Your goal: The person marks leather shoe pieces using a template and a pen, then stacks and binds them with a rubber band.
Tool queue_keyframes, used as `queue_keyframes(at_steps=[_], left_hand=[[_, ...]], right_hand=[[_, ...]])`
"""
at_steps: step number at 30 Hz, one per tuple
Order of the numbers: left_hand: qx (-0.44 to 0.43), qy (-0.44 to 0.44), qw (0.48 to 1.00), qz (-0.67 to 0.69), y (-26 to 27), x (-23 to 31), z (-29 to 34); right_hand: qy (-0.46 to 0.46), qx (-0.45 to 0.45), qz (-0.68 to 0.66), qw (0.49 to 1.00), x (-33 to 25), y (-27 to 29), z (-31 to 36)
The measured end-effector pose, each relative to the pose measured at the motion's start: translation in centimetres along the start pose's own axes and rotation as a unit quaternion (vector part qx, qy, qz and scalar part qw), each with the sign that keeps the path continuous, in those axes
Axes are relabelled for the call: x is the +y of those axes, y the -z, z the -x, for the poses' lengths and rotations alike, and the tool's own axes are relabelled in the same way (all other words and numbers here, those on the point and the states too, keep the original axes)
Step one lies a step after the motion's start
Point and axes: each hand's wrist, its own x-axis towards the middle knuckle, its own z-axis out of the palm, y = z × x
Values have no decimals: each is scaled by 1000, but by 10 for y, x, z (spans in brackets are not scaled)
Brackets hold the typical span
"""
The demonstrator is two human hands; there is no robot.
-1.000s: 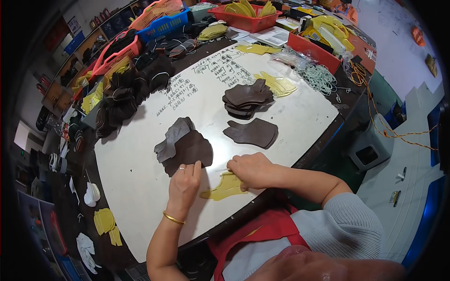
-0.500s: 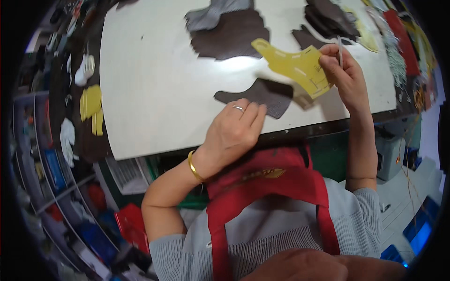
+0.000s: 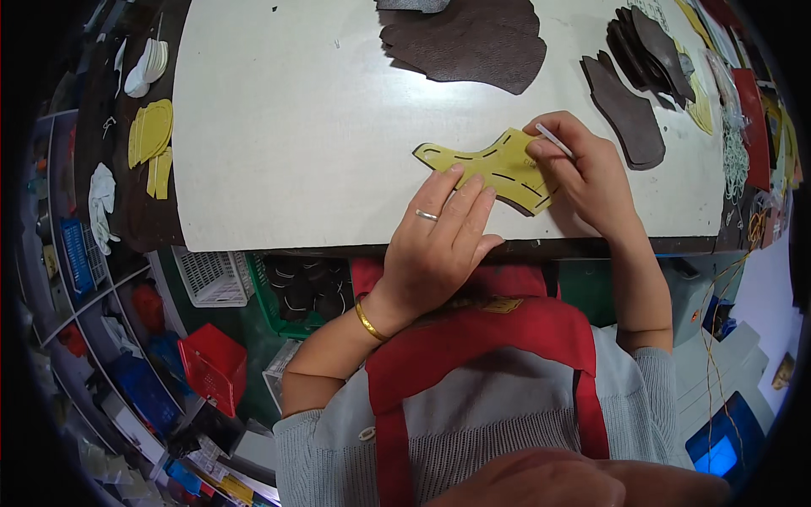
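Observation:
A yellow pattern template [image 3: 498,159] with slots along its edges lies on a dark brown leather piece [image 3: 517,207], which shows as a thin rim below it and at its left tip. My left hand [image 3: 441,230], fingers stretched out flat, presses on the template's lower edge. At the template's right end is my right hand [image 3: 593,177], its thumb and fingers closed around a thin white pen [image 3: 554,139]. The fingertips also touch the template there; whether they grip it is partly hidden.
Brown leather pieces [image 3: 465,42] are stacked at the far middle of the white tabletop [image 3: 279,152]. More leather [image 3: 629,114] lies at the far right. Yellow templates [image 3: 152,133] and a white glove [image 3: 101,203] are left of the board. Baskets [image 3: 211,279] stand below the table.
The yellow template has come down from the air onto the leather piece. My left hand has gone from bunched fingers at the leather to lying flat on the template. The view has shifted.

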Motion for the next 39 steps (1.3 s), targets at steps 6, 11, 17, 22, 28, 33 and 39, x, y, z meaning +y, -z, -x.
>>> queue_keyframes(at_steps=[6,11,17,22,28,33,39], left_hand=[[-1,8,1000,-3,-4,-3,-3],[26,-42,996,-69,2,-9,-16],[-25,-98,987,-126,13,-14,-33],[-78,-140,976,-147,14,-10,-35],[-67,-125,979,-148,2,6,-26],[-55,-83,990,-101,3,16,-21],[-1,-94,986,-136,-10,12,-16]], right_hand=[[16,28,65,997,-3,-6,-1],[-2,13,87,996,-1,3,-3],[-42,0,2,999,10,24,4],[55,71,146,985,8,14,17],[126,144,165,968,4,36,5],[185,53,59,979,-25,19,-17],[179,-105,68,976,-49,-30,-53]])
